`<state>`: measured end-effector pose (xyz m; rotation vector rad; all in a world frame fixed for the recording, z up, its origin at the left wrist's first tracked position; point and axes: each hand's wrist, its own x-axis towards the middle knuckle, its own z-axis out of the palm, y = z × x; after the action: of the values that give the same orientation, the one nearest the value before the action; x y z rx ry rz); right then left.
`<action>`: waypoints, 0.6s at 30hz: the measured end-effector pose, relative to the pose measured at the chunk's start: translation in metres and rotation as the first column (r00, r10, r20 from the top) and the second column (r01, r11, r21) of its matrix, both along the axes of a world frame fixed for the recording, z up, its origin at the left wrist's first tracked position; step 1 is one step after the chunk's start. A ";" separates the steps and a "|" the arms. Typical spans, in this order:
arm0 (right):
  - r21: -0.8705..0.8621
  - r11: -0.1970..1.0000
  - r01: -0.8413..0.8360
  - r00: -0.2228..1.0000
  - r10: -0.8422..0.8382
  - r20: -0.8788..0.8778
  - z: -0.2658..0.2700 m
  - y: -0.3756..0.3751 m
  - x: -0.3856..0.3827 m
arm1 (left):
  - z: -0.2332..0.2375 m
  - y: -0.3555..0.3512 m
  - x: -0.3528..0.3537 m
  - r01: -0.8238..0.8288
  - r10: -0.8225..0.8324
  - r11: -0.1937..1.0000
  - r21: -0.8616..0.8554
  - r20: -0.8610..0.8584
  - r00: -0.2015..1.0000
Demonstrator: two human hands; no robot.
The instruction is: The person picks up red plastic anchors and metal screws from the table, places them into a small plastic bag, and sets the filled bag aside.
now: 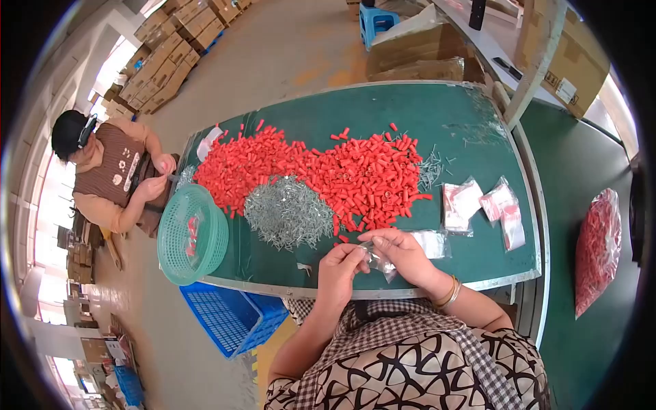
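Note:
A small clear plastic bag is between my hands at the table's near edge. My left hand pinches one side of it with thumb and fingers. My right hand grips the other side, fingers closed over it. What lies inside the bag is too small to tell. Just beyond my hands spreads a large heap of red plastic sleeves. Against its near side sits a pile of silvery metal pins or screws. Flat clear bags lie beside my right hand.
Filled packets lie on the green table at right. A green basket stands at the left edge, above a blue crate. A co-worker sits at left, hands near the table. A big bag of red pieces lies far right.

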<state>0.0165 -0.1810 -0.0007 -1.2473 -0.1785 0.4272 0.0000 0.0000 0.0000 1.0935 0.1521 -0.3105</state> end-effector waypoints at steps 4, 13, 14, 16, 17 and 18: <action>0.077 0.981 0.176 0.968 -0.158 -0.196 0.008 -0.013 0.001 | 0.000 -0.008 0.001 -0.126 0.127 0.989 -0.080 0.007 0.992; 0.311 0.930 0.195 0.910 -0.054 -0.412 0.008 -0.028 0.001 | 0.017 0.000 0.002 -0.226 0.232 0.967 -0.114 0.046 0.971; 0.262 0.945 0.194 0.913 -0.076 -0.401 0.008 -0.027 0.000 | 0.018 0.000 0.002 -0.223 0.229 0.969 -0.108 0.052 0.972; 0.163 0.968 0.190 0.919 -0.117 -0.375 0.009 -0.022 -0.002 | 0.016 0.000 0.002 -0.218 0.229 0.964 -0.153 0.061 0.972; 0.122 0.975 0.186 0.933 -0.137 -0.332 0.013 -0.018 -0.003 | 0.015 0.000 0.001 -0.216 0.230 0.961 -0.175 0.064 0.971; 0.080 0.980 0.184 0.945 -0.154 -0.288 0.021 -0.012 -0.004 | 0.014 0.000 0.000 -0.208 0.222 0.963 -0.173 0.067 0.973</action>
<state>0.0121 -0.1930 0.0203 -1.0747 0.1460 0.4346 0.0003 0.0004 0.0136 0.9143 0.1644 -0.0792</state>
